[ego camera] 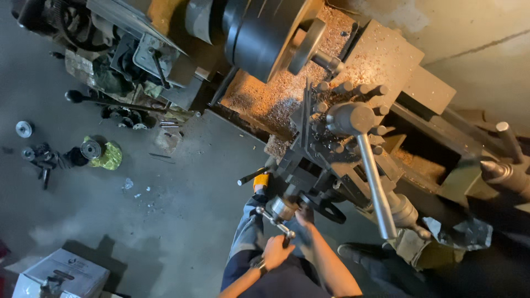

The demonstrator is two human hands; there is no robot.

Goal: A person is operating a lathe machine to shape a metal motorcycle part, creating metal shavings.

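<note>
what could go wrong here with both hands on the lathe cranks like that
1. The left hand grips a small crank handle and the right hand sits at the dark handwheel, both below the chuck; a sleeve might catch if it turns.
2. Metal chips cover the bed and could cut bare skin.
3. The long lever juts out beside the forearms and may get bumped.

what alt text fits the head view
Seen from above, a person at a lathe grips a crank handle with the left hand; the right hand rests on a dark handwheel. Chips cover the bed.
</note>
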